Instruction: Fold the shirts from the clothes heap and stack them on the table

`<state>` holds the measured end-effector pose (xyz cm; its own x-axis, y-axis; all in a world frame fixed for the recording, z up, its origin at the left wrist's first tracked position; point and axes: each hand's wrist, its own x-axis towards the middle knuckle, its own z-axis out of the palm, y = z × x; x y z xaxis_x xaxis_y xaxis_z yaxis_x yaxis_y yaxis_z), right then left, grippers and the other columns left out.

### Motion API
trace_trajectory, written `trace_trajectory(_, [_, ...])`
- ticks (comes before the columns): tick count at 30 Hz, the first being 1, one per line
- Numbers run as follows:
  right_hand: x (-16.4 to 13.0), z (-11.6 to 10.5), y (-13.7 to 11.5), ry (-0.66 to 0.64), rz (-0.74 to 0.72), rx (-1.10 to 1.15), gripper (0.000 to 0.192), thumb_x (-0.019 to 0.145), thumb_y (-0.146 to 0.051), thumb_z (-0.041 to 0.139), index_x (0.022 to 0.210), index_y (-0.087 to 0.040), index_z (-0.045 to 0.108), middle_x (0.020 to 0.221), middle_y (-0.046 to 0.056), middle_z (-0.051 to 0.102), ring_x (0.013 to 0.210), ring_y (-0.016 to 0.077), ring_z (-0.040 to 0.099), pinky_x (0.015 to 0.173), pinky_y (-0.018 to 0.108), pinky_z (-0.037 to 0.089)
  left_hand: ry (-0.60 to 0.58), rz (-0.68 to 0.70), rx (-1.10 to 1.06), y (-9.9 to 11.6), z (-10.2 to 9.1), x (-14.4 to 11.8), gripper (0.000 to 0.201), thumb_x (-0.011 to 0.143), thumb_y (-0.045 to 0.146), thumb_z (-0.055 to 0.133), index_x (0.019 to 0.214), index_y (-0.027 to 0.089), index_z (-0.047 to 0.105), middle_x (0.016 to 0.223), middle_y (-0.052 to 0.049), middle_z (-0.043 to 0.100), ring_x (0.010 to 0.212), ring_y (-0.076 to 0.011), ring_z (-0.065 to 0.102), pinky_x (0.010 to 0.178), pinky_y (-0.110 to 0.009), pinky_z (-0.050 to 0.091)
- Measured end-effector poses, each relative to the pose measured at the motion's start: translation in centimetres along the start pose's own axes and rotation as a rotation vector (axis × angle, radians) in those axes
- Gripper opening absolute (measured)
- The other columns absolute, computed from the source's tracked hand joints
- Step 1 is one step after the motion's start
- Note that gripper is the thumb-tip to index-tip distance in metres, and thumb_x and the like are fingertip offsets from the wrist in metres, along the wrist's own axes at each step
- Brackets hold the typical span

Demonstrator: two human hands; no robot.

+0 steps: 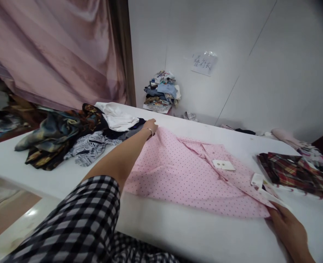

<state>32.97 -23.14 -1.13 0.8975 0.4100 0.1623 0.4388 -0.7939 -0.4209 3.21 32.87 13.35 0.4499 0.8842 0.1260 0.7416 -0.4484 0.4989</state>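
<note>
A pink shirt (175, 171) with small dark dots lies spread across the white table. On its upper part sits a white card (223, 165) with two small round marks. My left hand (151, 126), with a bracelet at the wrist, is closed on the shirt's far left edge and lifts the cloth there a little. At the near right corner, my right hand (287, 223) pinches the shirt's edge; part of its fingers is hidden by the cloth. A white tag-like piece (257, 180) shows near the right end of the shirt.
Loose clothes, among them a white garment (117, 116) and a newsprint-patterned one (88, 148), lie heaped on the left. A plaid garment (295, 170) lies at the right. Behind the table rises a clothes stack (162, 93) by the wall, with a paper sign (204, 64) above.
</note>
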Motion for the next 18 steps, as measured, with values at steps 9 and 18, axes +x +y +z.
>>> trace_trajectory(9, [-1.2, -1.0, -1.8, 0.03, 0.08, 0.131, 0.062, 0.072, -0.066, 0.047, 0.12, -0.03, 0.059, 0.13, 0.009, 0.058, 0.117, 0.0401, 0.054, 0.095, 0.052, 0.045, -0.381, 0.065, -0.017, -4.7, -1.7, -12.9, 0.039, 0.081, 0.051, 0.05, 0.072, 0.018, 0.068, 0.072, -0.006, 0.07, 0.063, -0.0162, 0.062, 0.06, -0.026, 0.044])
trace_trajectory(18, [-2.0, -2.5, -3.4, 0.091, 0.308, 0.36, 0.046, 0.074, -0.058, 0.051, 0.097, -0.024, 0.07, 0.103, 0.013, 0.07, 0.113, 0.0404, 0.057, 0.095, 0.053, 0.046, -0.27, 0.39, 0.328, -6.0, -0.3, -24.3, 0.036, 0.084, 0.042, 0.048, 0.108, 0.019, 0.063, 0.095, -0.01, 0.066, 0.092, -0.0253, 0.059, 0.08, -0.036, 0.043])
